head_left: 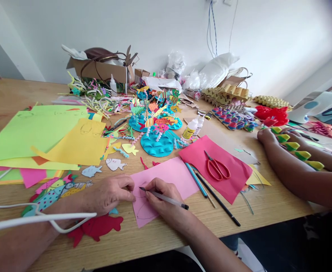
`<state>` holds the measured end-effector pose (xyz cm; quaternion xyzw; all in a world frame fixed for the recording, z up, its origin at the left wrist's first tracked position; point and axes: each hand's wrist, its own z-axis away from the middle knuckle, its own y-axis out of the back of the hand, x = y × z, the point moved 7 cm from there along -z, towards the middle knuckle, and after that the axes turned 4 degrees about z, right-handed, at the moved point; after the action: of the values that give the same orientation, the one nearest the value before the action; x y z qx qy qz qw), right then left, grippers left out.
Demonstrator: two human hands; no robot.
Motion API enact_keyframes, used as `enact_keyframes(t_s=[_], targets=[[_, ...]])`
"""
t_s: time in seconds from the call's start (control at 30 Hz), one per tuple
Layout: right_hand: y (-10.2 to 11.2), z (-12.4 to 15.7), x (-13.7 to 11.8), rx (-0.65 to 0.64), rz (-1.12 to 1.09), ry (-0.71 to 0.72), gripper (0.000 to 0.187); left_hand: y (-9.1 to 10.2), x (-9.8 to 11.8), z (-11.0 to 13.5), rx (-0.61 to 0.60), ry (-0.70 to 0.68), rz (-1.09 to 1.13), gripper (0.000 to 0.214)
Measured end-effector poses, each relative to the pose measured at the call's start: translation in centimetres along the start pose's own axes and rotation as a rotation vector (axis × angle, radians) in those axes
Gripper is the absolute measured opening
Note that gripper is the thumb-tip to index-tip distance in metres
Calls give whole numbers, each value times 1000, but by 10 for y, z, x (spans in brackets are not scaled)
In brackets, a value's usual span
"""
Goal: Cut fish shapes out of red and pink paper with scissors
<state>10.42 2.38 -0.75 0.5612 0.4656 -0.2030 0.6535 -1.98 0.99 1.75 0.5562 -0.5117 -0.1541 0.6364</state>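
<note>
My right hand (pixel 163 196) is closed around a grey pencil (pixel 166 198), whose tip rests on a light pink sheet of paper (pixel 170 175) near the table's front edge. Faint curved pencil lines show on that sheet. My left hand (pixel 109 194) lies beside it with curled fingers, pressing the sheet's left edge down. A white cable (pixel 41 219) runs across my left forearm.
Red scissors (pixel 217 168) lie on a darker pink sheet (pixel 217 166), with pencils (pixel 208 189) beside it. Paper fish cutouts, green and yellow sheets (pixel 41 136), blue foam discs (pixel 156 143) and glue bottles (pixel 190 128) crowd the table. Another person's arms (pixel 296 166) rest at the right.
</note>
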Motion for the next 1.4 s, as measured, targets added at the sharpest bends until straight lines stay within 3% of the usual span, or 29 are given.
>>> enact_keyframes(t_s=[0.43,0.93,1.2,1.4], targets=[[2,1,-6,16,24,46,11,-2,1,1,-27,3,17,38],[4,7,-10,-56,-49,75,13,-2,-1,1,-43,22,5,39],[4,2,-7,14,-26,31,8,-2,-1,1,-41,23,-9,39],[-2,-1,-2,-3,1,34,11,-5,-3,2,-37,22,-12,39]])
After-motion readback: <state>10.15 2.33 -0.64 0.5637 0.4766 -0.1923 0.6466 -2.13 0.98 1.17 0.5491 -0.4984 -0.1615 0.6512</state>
